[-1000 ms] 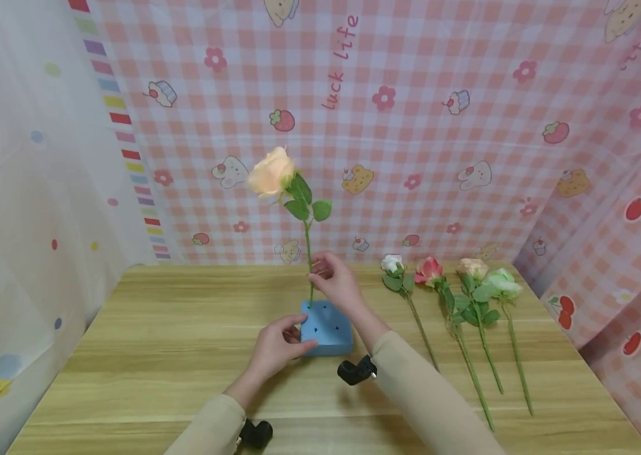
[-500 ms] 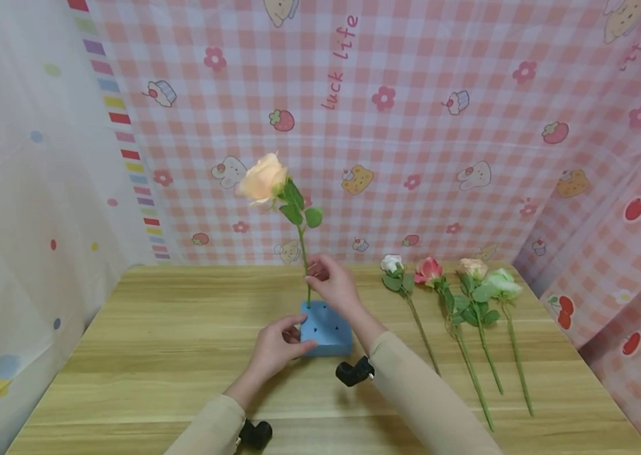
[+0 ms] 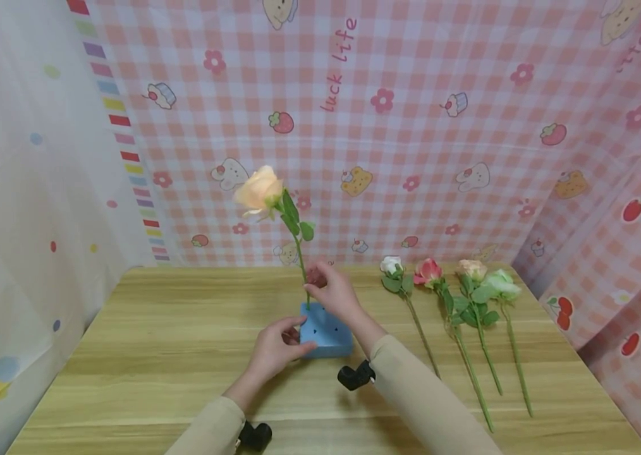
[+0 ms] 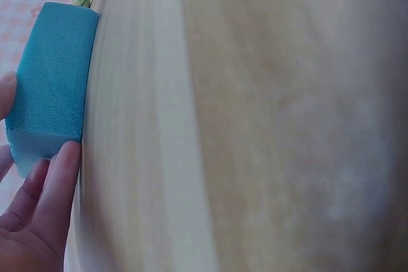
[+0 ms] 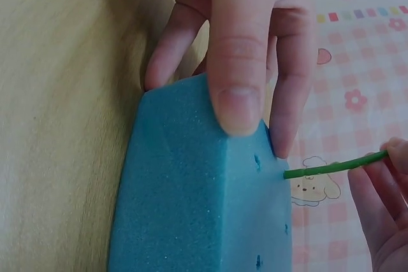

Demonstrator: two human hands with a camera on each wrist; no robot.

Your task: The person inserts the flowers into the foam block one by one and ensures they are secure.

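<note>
A blue foam block [image 3: 326, 344] with several small holes in its top sits on the table. My left hand [image 3: 272, 347] holds its left side; the right wrist view shows the thumb [image 5: 237, 103] pressing near the top edge and fingers along the sides. At the block's back left corner stands a peach rose [image 3: 262, 189], leaning left. My right hand [image 3: 336, 296] pinches its green stem [image 5: 338, 167] low down, just above the foam. The stem's lower end meets the top face; how deep it goes is hidden.
To the right, a white rose [image 3: 392, 265], a red rose [image 3: 428, 272], a pale peach rose [image 3: 472, 270] and a pale green rose [image 3: 501, 284] lie on the wooden table [image 3: 144, 354]. A pink checked cloth [image 3: 428, 158] hangs behind.
The peach rose has sunk lower and tilted further left. My right hand has moved down slightly with the stem. My left hand has stayed on the foam block.
</note>
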